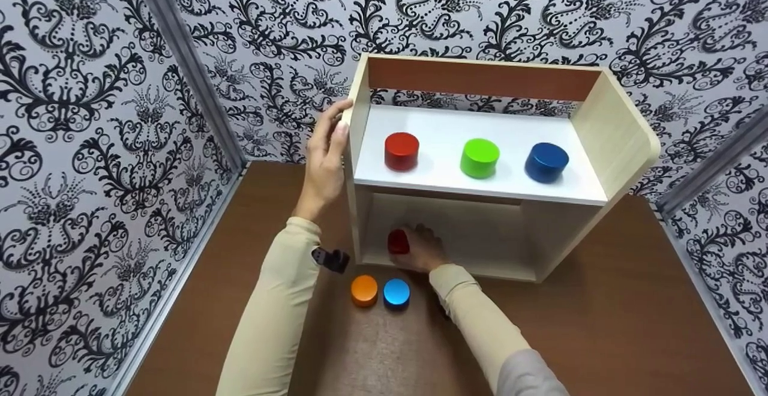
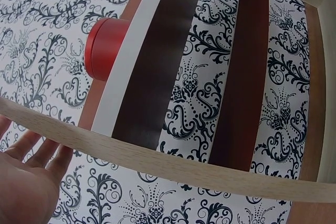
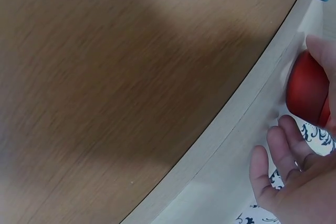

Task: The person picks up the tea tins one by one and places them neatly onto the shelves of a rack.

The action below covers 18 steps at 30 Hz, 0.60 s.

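In the head view my right hand [image 1: 425, 248] is inside the lower compartment of a wooden shelf unit [image 1: 462, 195], at its left part. It holds a red cylinder [image 1: 398, 242] tipped onto its side. The right wrist view shows the thumb on this cylinder [image 3: 305, 88], with other fingers spread away from it. My left hand [image 1: 324, 171] touches the unit's left side panel [image 1: 356, 144] near the front edge. In the left wrist view its fingers [image 2: 39, 157] reach up behind that panel, fairly straight, with the tips at the edge.
Another red cylinder [image 1: 401, 151], a green cylinder [image 1: 479, 158] and a dark blue cylinder [image 1: 546, 162] stand on the white upper shelf. On the brown table [image 1: 372, 354], in front of the unit, are an orange cylinder [image 1: 364, 291] and a light blue cylinder [image 1: 396, 294]. Patterned walls [image 1: 288, 36] surround the table.
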{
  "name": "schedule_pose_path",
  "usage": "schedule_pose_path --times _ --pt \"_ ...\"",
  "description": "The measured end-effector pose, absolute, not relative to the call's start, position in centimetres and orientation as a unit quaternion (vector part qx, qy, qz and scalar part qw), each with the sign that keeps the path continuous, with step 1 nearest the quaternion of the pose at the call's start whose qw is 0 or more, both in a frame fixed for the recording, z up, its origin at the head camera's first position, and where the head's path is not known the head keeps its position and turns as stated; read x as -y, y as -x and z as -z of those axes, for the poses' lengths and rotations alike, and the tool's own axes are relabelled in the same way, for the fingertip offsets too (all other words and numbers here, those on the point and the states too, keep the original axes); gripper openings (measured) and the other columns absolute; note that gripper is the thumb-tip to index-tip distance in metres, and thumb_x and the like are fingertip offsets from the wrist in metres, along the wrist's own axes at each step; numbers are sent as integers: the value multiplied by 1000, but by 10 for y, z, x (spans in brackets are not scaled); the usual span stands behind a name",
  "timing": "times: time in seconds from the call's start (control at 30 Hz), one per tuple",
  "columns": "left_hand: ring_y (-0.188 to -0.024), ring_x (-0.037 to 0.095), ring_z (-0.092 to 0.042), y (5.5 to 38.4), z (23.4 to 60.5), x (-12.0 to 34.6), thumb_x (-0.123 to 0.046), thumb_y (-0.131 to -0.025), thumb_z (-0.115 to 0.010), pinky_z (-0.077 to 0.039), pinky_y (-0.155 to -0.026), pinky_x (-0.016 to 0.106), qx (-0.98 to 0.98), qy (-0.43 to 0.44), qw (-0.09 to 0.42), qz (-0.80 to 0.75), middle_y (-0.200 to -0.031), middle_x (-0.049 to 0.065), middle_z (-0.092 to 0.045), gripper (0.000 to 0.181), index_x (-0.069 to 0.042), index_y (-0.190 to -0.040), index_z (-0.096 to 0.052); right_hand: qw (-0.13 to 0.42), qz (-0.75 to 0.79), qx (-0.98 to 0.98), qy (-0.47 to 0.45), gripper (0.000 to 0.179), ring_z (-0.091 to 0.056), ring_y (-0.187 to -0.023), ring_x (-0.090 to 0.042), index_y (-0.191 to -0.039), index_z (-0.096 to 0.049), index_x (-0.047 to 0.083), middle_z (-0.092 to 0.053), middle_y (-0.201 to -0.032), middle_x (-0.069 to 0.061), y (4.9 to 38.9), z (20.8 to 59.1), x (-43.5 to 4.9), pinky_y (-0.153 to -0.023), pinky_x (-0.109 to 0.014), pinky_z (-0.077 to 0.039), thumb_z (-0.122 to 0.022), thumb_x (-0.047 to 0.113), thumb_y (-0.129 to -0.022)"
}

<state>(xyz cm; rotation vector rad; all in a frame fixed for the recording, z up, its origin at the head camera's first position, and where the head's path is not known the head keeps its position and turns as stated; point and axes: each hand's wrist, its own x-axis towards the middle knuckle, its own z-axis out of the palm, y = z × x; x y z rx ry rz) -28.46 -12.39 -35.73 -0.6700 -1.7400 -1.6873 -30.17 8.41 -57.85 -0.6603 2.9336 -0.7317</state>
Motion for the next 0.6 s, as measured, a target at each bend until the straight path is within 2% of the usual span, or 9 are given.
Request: schedule_pose_path --times 0.13,0.23,0.4,0.6 --pt "-106 47 -56 284 357 123 -15 -103 -41 -51 -91 55 660 251 305 640 -126 32 -56 43 6 -139 -50 35 230 -953 196 65 -54 -108 -39 -134 -55 8 -57 -120 -19 302 580 -83 -93 -60 -50 -82 38 -83" --pt "-106 48 -56 284 357 122 -15 -104 -41 -51 -89 58 655 254 302 644 -125 34 -56 42 6 -139 -50 38 235 -953 188 70 -53 -111 -39 -136 -53 7 -56 -123 -19 302 580 -84 -95 -60 -49 -82 40 -82" --pt "-105 51 -55 283 357 124 -12 -104 -41 -50 -89 61 650 262 308 643 -124 35 -56 41 8 -138 -49 20 250 -950 187 81 -54 -111 -42 -141 -49 4 -56 -125 -22 297 575 -87 -92 -62 -48 -85 42 -79" --pt "-104 50 -56 284 357 124 -12 -104 -41 -53 -88 55 653 267 312 637 -124 35 -56 41 9 -138 -49 -1 290 -938 191 87 -53 -111 -44 -143 -47 0 -56 -126 -24 289 565 -100 -96 -63 -46 -89 38 -76"
